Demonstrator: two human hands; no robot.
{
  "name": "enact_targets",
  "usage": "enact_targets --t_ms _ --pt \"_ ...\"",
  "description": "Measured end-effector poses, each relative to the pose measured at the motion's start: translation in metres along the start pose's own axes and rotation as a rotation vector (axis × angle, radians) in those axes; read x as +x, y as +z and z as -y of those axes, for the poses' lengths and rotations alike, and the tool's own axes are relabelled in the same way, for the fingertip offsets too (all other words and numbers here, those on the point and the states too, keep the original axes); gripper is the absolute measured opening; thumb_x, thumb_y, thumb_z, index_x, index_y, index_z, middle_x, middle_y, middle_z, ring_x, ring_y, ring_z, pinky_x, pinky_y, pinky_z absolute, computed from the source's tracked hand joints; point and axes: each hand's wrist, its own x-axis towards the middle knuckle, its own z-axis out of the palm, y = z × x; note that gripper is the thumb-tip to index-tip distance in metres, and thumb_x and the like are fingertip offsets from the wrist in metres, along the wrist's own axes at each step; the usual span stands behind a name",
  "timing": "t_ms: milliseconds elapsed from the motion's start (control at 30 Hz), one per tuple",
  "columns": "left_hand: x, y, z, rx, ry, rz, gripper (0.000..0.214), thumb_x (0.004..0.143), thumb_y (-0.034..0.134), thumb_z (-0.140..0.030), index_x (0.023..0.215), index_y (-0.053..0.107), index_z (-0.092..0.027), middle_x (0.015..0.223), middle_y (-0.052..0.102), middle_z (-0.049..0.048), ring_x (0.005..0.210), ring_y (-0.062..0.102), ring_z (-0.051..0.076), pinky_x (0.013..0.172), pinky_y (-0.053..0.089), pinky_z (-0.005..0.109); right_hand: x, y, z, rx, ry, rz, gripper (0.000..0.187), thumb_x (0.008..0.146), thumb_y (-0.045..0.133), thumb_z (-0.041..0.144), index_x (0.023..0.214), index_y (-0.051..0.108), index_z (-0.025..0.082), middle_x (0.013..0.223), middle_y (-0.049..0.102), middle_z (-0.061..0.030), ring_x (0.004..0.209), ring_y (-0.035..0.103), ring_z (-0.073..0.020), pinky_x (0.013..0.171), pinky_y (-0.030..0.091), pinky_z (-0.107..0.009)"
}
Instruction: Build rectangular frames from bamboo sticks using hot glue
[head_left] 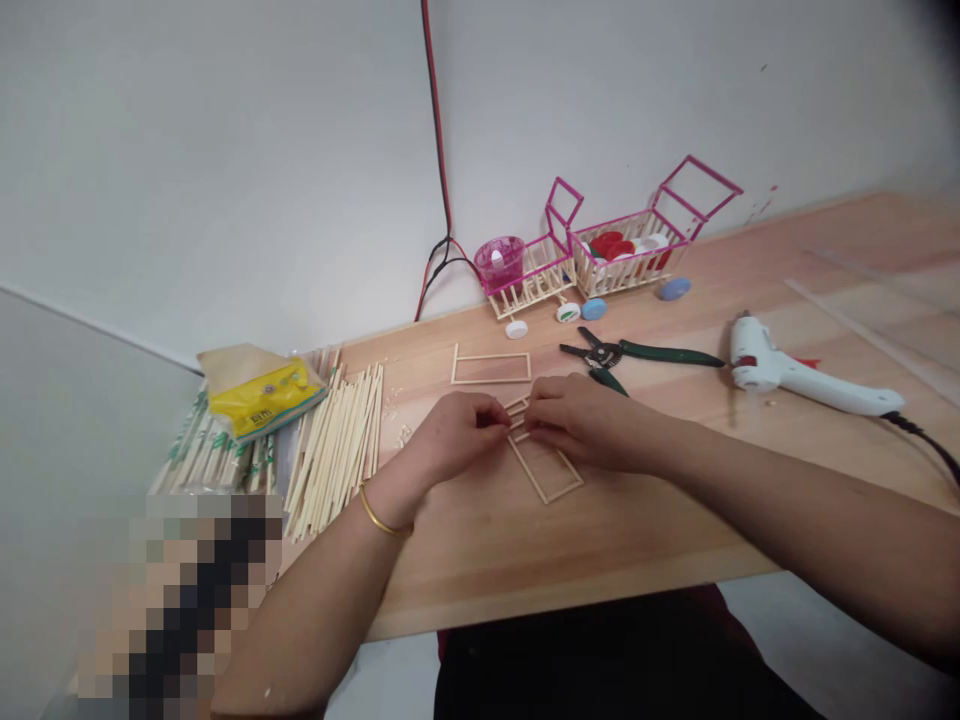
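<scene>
A small rectangular frame of thin wooden sticks (pixel 531 470) lies tilted on the table, with several short crossbars near its far end. My left hand (pixel 466 428) is closed at the frame's left side, thumb and fingertips pinched at the crossbars. From the right, my right hand (pixel 574 418) bends over the same end, its fingers closed on the frame and covering part of it. Whether a loose stick piece is between the fingertips is too small to tell. Just beyond my hands lies a second stick frame (pixel 491 381), flat and untouched.
Loose wooden sticks (pixel 337 450) and a yellow packet (pixel 266 398) lie at left. Green-handled cutters (pixel 667 353) and a white glue gun (pixel 817 380) are at right. Two small stick carts, one holding a purple cup (pixel 500 265), stand by the wall below a red-black cable (pixel 436 120).
</scene>
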Motion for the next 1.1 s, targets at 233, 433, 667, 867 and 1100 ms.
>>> enact_targets --t_ms 233,433,667,867,1100 --pt "0.0 0.006 0.0 0.142 0.047 0.045 0.015 0.072 0.054 -0.017 0.075 0.069 -0.017 0.072 0.068 0.0024 0.066 0.058 0.015 0.061 0.04 0.025 0.0 0.003 0.0 0.041 0.004 -0.006 0.016 0.086 0.05 0.02 0.086 0.065 0.016 0.082 0.062 -0.0064 0.077 0.056 -0.0168 0.068 0.04 -0.029" --pt "0.0 0.008 -0.002 0.252 0.076 0.048 0.018 0.072 0.052 -0.017 0.074 0.07 -0.018 0.069 0.067 0.0015 0.063 0.056 0.014 0.058 0.038 0.024 0.002 0.006 -0.002 0.076 0.018 0.016 0.017 0.087 0.05 0.022 0.087 0.066 0.016 0.086 0.065 -0.0074 0.081 0.059 -0.018 0.073 0.043 -0.031" --pt "-0.002 0.01 -0.002 0.3 0.111 0.012 0.018 0.072 0.052 -0.015 0.074 0.07 -0.018 0.07 0.066 0.0026 0.063 0.056 0.015 0.058 0.037 0.025 -0.002 0.0 0.0 0.114 0.109 0.025 0.013 0.081 0.051 0.018 0.089 0.062 0.016 0.081 0.064 -0.0054 0.074 0.057 -0.0171 0.066 0.041 -0.029" --pt "-0.002 0.01 -0.001 0.306 0.126 0.017 0.018 0.072 0.052 -0.014 0.074 0.069 -0.018 0.07 0.065 0.002 0.064 0.056 0.015 0.059 0.037 0.026 -0.006 -0.009 -0.009 0.154 0.161 -0.03 0.013 0.08 0.049 0.018 0.08 0.061 0.016 0.071 0.061 -0.0022 0.061 0.05 -0.0127 0.056 0.035 -0.024" --pt "-0.001 0.01 -0.002 0.315 0.107 0.018 0.018 0.073 0.052 -0.015 0.075 0.07 -0.018 0.072 0.066 0.003 0.065 0.057 0.016 0.06 0.038 0.027 -0.001 -0.004 -0.004 0.133 0.127 0.021 0.013 0.08 0.049 0.018 0.081 0.062 0.016 0.076 0.064 -0.0045 0.069 0.054 -0.015 0.062 0.037 -0.026"
